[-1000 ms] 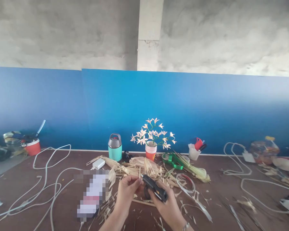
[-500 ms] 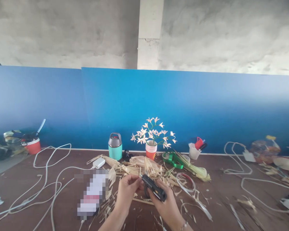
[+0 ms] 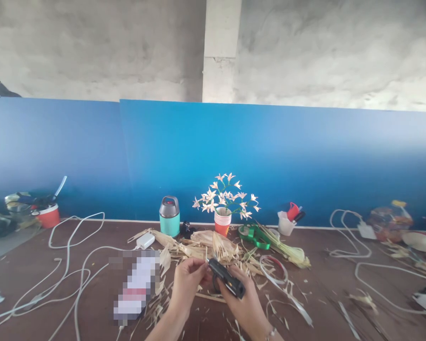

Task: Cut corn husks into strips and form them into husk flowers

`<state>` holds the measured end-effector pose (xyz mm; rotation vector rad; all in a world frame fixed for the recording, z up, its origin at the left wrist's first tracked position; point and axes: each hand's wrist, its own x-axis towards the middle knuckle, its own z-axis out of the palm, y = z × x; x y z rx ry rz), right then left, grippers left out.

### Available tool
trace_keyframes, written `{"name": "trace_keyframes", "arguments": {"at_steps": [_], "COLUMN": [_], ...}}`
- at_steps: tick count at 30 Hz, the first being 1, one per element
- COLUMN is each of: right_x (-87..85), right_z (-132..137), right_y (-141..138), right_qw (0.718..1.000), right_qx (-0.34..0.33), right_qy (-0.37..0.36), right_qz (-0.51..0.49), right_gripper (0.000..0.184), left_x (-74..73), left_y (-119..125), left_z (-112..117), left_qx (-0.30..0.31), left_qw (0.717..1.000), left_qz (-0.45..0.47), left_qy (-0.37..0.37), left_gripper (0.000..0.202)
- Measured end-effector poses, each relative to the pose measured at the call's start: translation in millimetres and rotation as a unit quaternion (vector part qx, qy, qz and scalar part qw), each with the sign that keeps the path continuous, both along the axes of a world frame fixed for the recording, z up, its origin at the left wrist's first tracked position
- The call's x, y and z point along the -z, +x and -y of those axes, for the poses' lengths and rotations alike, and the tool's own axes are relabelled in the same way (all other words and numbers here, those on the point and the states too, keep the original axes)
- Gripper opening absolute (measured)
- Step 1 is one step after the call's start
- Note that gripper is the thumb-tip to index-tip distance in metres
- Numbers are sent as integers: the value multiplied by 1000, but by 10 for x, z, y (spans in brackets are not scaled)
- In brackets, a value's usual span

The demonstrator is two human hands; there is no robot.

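Observation:
My right hand [image 3: 242,303] grips a black glue gun [image 3: 227,278], its nozzle pointing up and to the left. My left hand [image 3: 186,282] is closed in a pinch right at the nozzle tip; what it pinches is too small to make out. Both hands hover low over a brown table [image 3: 341,284], above a pile of dried husk strips [image 3: 206,246]. Just behind the pile stands a red-striped paper cup [image 3: 222,221] holding a bunch of pale handmade flowers [image 3: 227,194].
A teal flask [image 3: 169,217] stands left of the cup; green ribbon [image 3: 255,236] and a white pen cup [image 3: 287,223] lie to its right. White cables [image 3: 71,265] loop over the left; another cable [image 3: 362,265] runs right. A blue panel [image 3: 213,161] backs the table.
Almost nothing has changed; both hands and the glue gun have edged slightly to the left and stayed together.

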<state>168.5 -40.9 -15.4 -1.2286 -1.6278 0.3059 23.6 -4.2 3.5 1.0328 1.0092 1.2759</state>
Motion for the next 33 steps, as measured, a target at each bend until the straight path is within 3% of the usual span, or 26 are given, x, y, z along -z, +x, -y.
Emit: {"name": "trace_keyframes", "arguments": {"at_steps": [33], "right_x": [-104], "right_z": [24], "right_y": [-8], "right_qw": [999], "right_qx": [-29], "right_qy": [-40], "right_qz": [-18], "right_gripper": [12], "left_x": [-58], "left_y": [-7], "left_z": [38], "left_qx": [2], "left_qw": [1000], "left_qz": [5], "left_qy": [7], "left_gripper": [29]}}
